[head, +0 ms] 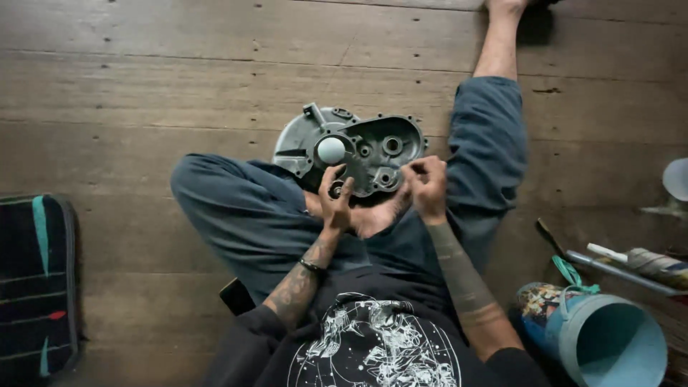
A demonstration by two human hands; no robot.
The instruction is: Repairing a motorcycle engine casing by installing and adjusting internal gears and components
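Observation:
A grey cast-metal engine casing [373,143] with round holes and a pale round cap rests against my folded legs on the wooden floor. My left hand [335,201] touches its lower edge with fingers spread near a dark bearing hole. My right hand [426,185] is at the casing's lower right edge, fingers pinched together; whether it holds a small part I cannot tell.
A light-blue bucket [609,344] lies on its side at lower right, with a metal rod [623,272], a wrapped roll [656,264] and a dark tool [550,236] beside it. A dark striped mat [36,287] lies at the left. A dark phone-like object [236,295] sits by my left elbow.

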